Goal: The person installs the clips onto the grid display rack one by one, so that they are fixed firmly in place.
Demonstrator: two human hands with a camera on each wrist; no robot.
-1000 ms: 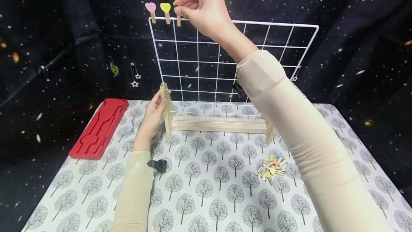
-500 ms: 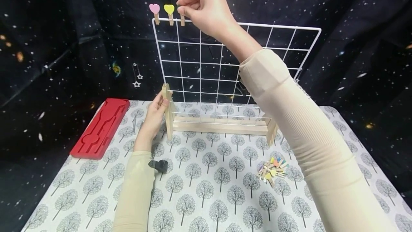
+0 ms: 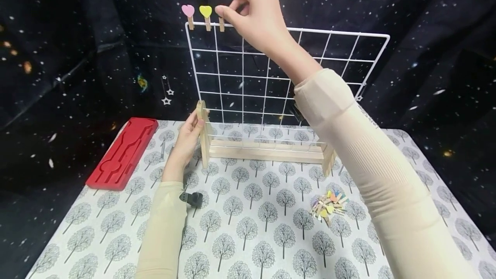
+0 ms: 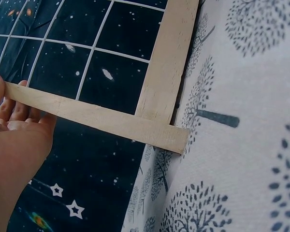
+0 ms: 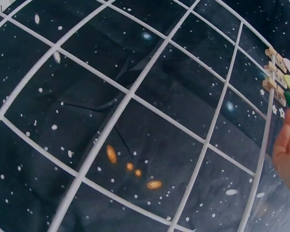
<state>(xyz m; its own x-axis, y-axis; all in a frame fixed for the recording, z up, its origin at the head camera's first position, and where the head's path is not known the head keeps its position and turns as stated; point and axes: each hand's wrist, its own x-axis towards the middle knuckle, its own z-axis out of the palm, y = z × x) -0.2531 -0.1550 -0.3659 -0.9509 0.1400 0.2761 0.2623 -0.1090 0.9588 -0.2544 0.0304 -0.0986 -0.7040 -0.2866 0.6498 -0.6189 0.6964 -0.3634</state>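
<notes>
A white wire grid (image 3: 267, 75) stands upright in a wooden stand (image 3: 267, 153). My left hand (image 3: 187, 139) grips the stand's left upright (image 4: 94, 115), thumb on the near side and fingers behind it. Along the grid's top left edge sit a clothespin with a pink heart (image 3: 188, 11), one with a yellow heart (image 3: 206, 11) and a third clothespin (image 3: 221, 24), whose green heart (image 5: 289, 100) shows in the right wrist view. My right hand (image 3: 253, 14) is at this third clothespin, thumb and index finger spread apart, the thumb overlapping its upper part in the head view.
A pile of clothespins with coloured hearts (image 3: 329, 206) lies right of centre on the tree-patterned cloth (image 3: 248, 244). At the left is a red molded tray (image 3: 122, 154). A dark starry curtain (image 3: 77, 46) hangs behind the grid.
My right thumb and index finger have parted and let go of the green-heart clothespin, which stays on the top wire. The left hand keeps its grip; the head view has shifted slightly.
</notes>
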